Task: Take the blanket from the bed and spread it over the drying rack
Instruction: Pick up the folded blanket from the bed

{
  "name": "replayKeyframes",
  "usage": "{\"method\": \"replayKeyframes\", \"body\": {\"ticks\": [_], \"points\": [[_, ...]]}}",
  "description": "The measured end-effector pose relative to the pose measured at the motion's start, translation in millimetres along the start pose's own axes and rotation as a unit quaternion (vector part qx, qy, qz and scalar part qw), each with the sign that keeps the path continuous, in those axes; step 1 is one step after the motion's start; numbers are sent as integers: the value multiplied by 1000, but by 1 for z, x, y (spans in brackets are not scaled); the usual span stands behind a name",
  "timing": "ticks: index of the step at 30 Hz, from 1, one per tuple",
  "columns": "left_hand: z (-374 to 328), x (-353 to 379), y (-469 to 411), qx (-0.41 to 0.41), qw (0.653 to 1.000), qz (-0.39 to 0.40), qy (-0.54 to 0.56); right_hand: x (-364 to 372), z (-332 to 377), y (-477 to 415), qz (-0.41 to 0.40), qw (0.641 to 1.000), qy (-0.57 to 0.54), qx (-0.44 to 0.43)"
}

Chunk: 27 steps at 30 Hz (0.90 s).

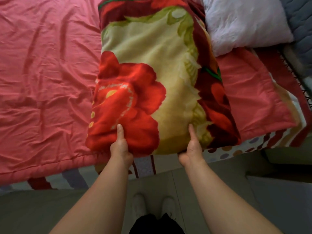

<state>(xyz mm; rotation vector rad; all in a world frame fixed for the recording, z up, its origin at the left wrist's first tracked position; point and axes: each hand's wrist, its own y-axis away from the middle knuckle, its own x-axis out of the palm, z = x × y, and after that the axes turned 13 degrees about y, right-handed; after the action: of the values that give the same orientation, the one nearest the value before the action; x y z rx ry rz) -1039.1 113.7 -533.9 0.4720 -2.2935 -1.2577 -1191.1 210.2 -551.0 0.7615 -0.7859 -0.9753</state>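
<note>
A thick folded blanket, cream with big red flowers and green leaves, lies across the bed at the near edge. My left hand grips its near left corner, thumb on top and fingers hidden underneath. My right hand grips the near edge further right the same way. The near end of the blanket looks slightly raised off the bed. The drying rack is not in view.
A pink quilt covers the bed on the left and right of the blanket. A white pillow rests at the upper right, touching the blanket's side. Grey tiled floor and my white shoes are below the bed edge.
</note>
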Motion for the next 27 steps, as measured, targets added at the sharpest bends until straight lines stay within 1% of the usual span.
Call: {"method": "replayKeyframes", "body": {"ticks": [3, 5, 7, 9, 12, 14, 16, 21, 24, 27], "points": [[0, -2, -23, -52, 998, 15, -13, 2, -1, -6, 5, 1000, -28, -7], [5, -10, -49, -70, 997, 9, -30, 4, -1, -9, 5, 999, -40, -2], [9, -14, -60, -73, 997, 0, -34, 4, 0, -13, 1, 999, -39, 4], [8, -13, -65, -59, 998, -7, -31, 4, 0, -16, 0, 1000, -24, 8], [6, -10, -72, -59, 998, -3, 13, 5, 0, -17, -3, 1000, -15, 8], [1, 0, -52, -73, 997, 3, 34, 6, 2, -15, -5, 1000, -30, 7], [-7, 13, -25, -72, 996, 32, 48, 9, 6, -11, -1, 999, -46, 6], [-16, 29, -9, -87, 989, 99, 63, 15, 22, 0, 15, 997, -71, 16], [-25, 38, 2, -92, 988, 110, 54, 22, 33, 10, 17, 997, -67, 25], [-37, 55, 20, -77, 989, 114, 45, 34, 53, 26, 23, 997, -73, 25]]}}
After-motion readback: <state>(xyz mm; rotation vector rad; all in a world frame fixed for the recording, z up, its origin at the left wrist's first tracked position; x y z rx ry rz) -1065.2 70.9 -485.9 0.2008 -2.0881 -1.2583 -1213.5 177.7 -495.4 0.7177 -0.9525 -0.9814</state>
